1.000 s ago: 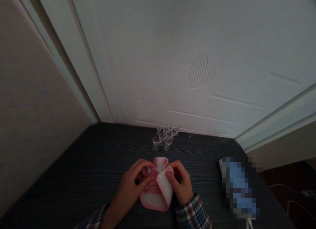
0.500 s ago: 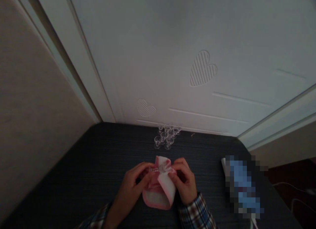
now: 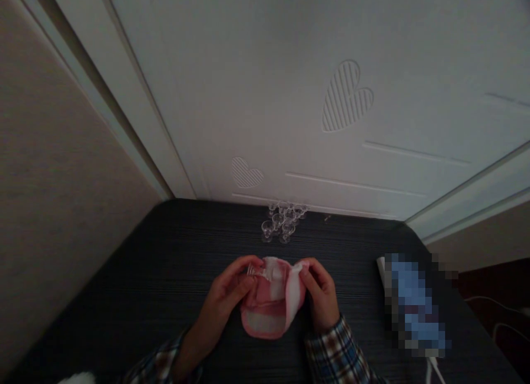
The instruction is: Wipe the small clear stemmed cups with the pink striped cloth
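Note:
My left hand (image 3: 230,287) pinches a small clear stemmed glass (image 3: 260,272) by its foot end, the glass lying sideways with its bowl pointing right. A pink and white cloth (image 3: 265,322) hangs spread beneath and behind the glass. My right hand (image 3: 321,297) grips the cloth's upper right corner between thumb and fingers, apart from the glass. Whether the left fingers also hold an edge of the cloth, I cannot tell. Beyond my hands, several similar clear glasses (image 3: 284,223) stand clustered upright on the dark tabletop (image 3: 186,268).
A white panel (image 3: 265,108) with embossed hearts rises at the table's back edge. At the right lies a device with a blurred-out blue screen (image 3: 414,301), a white cable (image 3: 430,367) running from it. A beige wall (image 3: 70,180) stands at the left.
My right hand has drawn the cloth away from the glass towards the right, opening it out. The glass stays in my left hand and shows more clearly now. The view has shifted slightly.

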`<move>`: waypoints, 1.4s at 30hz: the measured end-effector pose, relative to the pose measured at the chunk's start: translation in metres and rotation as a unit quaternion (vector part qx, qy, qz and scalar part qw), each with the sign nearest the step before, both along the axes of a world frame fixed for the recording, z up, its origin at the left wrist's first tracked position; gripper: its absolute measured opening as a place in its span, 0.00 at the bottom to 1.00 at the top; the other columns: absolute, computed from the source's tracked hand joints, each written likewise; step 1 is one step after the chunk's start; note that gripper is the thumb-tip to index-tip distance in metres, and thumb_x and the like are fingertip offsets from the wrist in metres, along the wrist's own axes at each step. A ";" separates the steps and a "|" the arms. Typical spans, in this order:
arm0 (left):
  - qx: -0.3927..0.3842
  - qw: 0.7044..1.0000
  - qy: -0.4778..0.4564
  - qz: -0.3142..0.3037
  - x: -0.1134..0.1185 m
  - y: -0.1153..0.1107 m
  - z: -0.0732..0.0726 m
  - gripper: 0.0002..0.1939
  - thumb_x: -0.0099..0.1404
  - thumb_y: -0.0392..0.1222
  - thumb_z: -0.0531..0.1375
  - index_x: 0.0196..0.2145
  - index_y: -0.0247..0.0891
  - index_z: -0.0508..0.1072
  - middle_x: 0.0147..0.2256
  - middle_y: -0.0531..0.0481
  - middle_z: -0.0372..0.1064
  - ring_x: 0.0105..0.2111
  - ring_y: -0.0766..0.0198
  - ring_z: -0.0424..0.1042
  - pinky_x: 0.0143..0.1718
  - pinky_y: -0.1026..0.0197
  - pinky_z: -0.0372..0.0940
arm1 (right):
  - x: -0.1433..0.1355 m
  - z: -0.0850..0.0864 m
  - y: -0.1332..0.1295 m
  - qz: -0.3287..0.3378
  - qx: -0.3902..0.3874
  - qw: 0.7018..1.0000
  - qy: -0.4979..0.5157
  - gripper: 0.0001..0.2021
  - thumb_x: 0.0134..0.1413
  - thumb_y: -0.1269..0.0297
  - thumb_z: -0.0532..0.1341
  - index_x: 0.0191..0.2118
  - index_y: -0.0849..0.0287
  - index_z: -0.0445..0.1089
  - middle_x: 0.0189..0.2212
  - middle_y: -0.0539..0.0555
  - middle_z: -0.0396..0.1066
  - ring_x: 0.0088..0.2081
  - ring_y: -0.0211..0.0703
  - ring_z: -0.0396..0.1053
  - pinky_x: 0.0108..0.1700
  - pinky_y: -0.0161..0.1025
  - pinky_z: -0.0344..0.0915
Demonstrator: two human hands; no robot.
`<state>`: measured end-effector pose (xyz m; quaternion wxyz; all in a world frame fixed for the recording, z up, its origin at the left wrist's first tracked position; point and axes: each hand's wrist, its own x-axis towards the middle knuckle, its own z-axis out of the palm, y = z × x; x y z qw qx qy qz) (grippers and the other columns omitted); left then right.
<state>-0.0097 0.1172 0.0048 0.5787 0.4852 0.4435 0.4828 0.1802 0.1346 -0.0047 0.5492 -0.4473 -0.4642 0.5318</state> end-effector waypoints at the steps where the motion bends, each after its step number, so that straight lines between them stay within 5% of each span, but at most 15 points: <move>1: 0.001 1.000 -0.006 -0.004 0.000 0.000 0.001 0.13 0.61 0.43 0.54 0.43 0.36 0.64 0.16 0.58 0.56 0.17 0.72 0.55 0.19 0.69 0.52 | 0.001 -0.003 0.001 -0.016 -0.017 0.999 0.028 0.08 0.50 0.59 0.59 0.31 0.58 0.67 0.26 0.49 0.65 0.28 0.37 0.62 0.30 0.33 0.59; 8: -0.006 0.996 0.086 0.007 0.002 0.001 0.002 0.14 0.57 0.43 0.58 0.41 0.38 0.66 0.29 0.51 0.68 0.25 0.68 0.66 0.23 0.69 0.60 | 0.002 -0.004 0.000 0.085 -0.048 0.993 0.071 0.07 0.51 0.61 0.60 0.35 0.58 0.70 0.32 0.51 0.70 0.35 0.40 0.67 0.37 0.35 0.62; 14: 0.065 0.976 0.208 0.017 0.003 -0.001 0.004 0.12 0.56 0.43 0.59 0.40 0.39 0.69 0.37 0.49 0.68 0.32 0.65 0.68 0.31 0.66 0.62 | 0.000 -0.001 -0.001 0.097 -0.026 0.992 0.072 0.08 0.49 0.65 0.62 0.37 0.56 0.69 0.33 0.49 0.70 0.36 0.37 0.67 0.39 0.33 0.62; 21: 0.101 0.973 0.209 -0.018 0.003 -0.004 0.007 0.07 0.56 0.43 0.60 0.30 0.37 0.70 0.31 0.52 0.68 0.28 0.67 0.65 0.28 0.67 0.59 | -0.004 0.010 -0.005 0.063 0.026 0.998 0.005 0.05 0.47 0.67 0.63 0.34 0.56 0.70 0.29 0.48 0.69 0.32 0.36 0.66 0.35 0.32 0.62; 28: 0.065 0.984 0.169 -0.003 0.004 -0.004 0.006 0.12 0.58 0.42 0.58 0.41 0.41 0.68 0.37 0.50 0.67 0.33 0.64 0.68 0.32 0.65 0.63 | 0.001 0.002 -0.003 0.061 0.007 0.996 0.070 0.06 0.48 0.68 0.63 0.35 0.55 0.69 0.32 0.47 0.69 0.34 0.35 0.66 0.36 0.30 0.61; 32: 0.084 0.986 0.139 0.032 0.004 -0.003 0.004 0.14 0.57 0.41 0.59 0.43 0.41 0.67 0.39 0.49 0.65 0.34 0.64 0.68 0.31 0.66 0.64 | 0.002 -0.003 -0.002 0.052 -0.047 0.990 0.122 0.06 0.48 0.67 0.63 0.35 0.55 0.68 0.28 0.46 0.68 0.29 0.32 0.63 0.30 0.28 0.58; 42: 0.108 0.978 0.177 0.033 0.001 -0.006 0.009 0.14 0.64 0.41 0.49 0.44 0.41 0.70 0.39 0.48 0.68 0.38 0.62 0.67 0.40 0.63 0.61 | 0.004 0.000 0.001 -0.026 -0.071 0.979 0.188 0.07 0.47 0.67 0.63 0.35 0.57 0.68 0.33 0.49 0.70 0.35 0.37 0.66 0.37 0.32 0.60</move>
